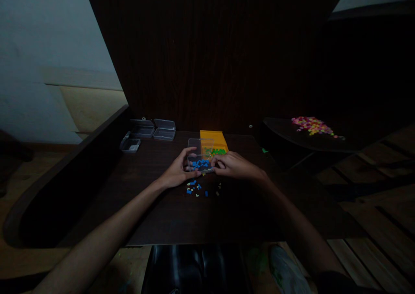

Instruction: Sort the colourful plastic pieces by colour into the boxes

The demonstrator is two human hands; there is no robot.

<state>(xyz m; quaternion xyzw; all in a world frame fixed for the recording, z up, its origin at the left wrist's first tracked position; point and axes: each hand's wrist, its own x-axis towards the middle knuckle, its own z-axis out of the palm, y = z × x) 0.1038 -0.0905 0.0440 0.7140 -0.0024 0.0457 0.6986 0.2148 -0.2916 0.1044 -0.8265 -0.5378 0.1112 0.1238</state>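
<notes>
My left hand point(179, 168) grips the left side of a clear plastic box point(200, 141), its lid raised. Small blue building bricks point(201, 163) lie inside the box. At the box's right side is my right hand point(228, 164), its fingers pinched together over the edge; whatever they hold is too small to make out. Behind it stands an open yellow box point(212, 135) with green bricks point(218, 151) in it. Loose blue and pale yellow bricks point(193, 188) are scattered on the dark table point(155, 220) in front of my hands.
Several open clear boxes point(164, 129) sit at the table's back left. To the right, a pile of pink, red and yellow pieces point(313, 125) lies on a dark curved ledge point(285, 134). A tall dark panel point(210, 56) rises behind the table.
</notes>
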